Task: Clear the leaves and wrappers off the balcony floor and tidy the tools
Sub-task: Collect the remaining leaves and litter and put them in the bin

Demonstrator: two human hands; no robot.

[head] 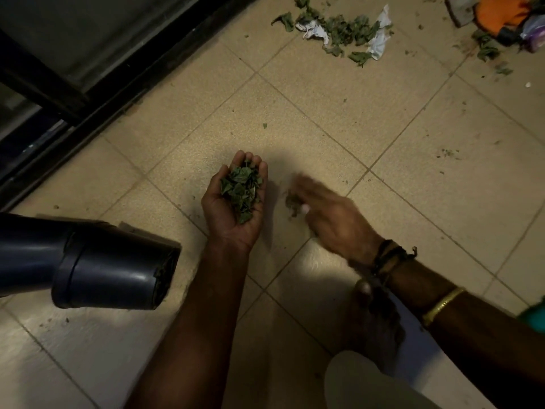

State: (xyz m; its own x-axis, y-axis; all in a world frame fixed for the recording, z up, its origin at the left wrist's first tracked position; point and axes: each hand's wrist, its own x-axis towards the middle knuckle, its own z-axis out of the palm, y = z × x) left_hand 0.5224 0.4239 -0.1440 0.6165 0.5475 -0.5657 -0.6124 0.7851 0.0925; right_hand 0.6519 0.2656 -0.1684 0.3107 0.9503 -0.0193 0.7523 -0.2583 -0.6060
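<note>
My left hand [224,208] is turned palm up and cupped around a heap of green leaves [241,190] above the beige tile floor. My right hand [330,216] is blurred just to its right, low over the floor, with a small clump of leaves [292,203] under its fingers; whether the fingers grip it is unclear. A larger pile of leaves [342,31] mixed with crumpled white wrappers [379,39] lies on the tiles at the top of the view.
A dark blue plastic pot [112,273] lies on its side at the left. A black door frame [88,93] runs along the upper left. An orange object and a purple wrapper [513,19] sit at the top right corner. My bare foot [371,329] is below my right wrist.
</note>
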